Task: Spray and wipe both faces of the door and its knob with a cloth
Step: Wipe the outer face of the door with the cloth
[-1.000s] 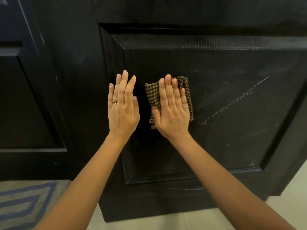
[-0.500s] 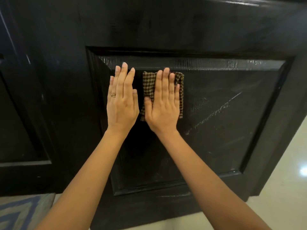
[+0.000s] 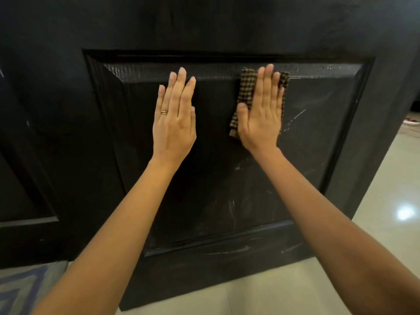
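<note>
A black panelled door (image 3: 227, 30) fills most of the view, with a recessed lower panel (image 3: 227, 178) showing pale wipe streaks on its right half. My right hand (image 3: 261, 112) lies flat on a brown checked cloth (image 3: 246, 87), pressing it against the upper edge of the panel. My left hand (image 3: 175, 119), wearing a ring, rests flat and empty on the panel, a hand's width to the left of the cloth. The door knob and the spray bottle are out of view.
A second dark panelled surface (image 3: 27, 155) stands to the left of the door. Pale glossy floor tiles (image 3: 386, 201) lie to the right and below, and a blue patterned rug (image 3: 20, 289) shows at the bottom left corner.
My right hand has slid the cloth up to the panel's top edge and then rightward, away from my left hand. The view has tilted so more of the door's upper part shows.
</note>
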